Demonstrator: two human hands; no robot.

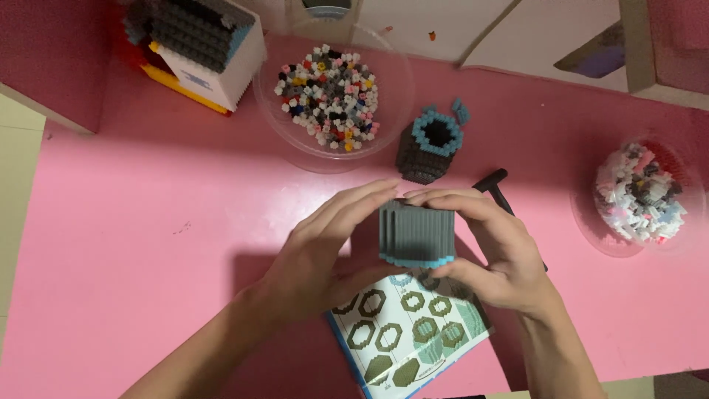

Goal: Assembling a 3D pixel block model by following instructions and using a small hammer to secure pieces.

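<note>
While both hands grasp grey brick block, left hand, right hand, instruction sheet seemingly beneath.

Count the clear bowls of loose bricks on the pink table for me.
2. One clear bowl sits at the top centre beside the white block building; the other clear bowl is at the right edge. More may lie outside the view.

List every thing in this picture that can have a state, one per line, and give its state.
Grey ribbed brick block with blue rim: held off the table between left hand and right hand.
Dark hollow brick tube: upright, open on top.
Clear bowl of mixed small bricks: filled.
Clear bowl of pale bricks: filled.
Instruction sheet: lying flat, face up.
</note>
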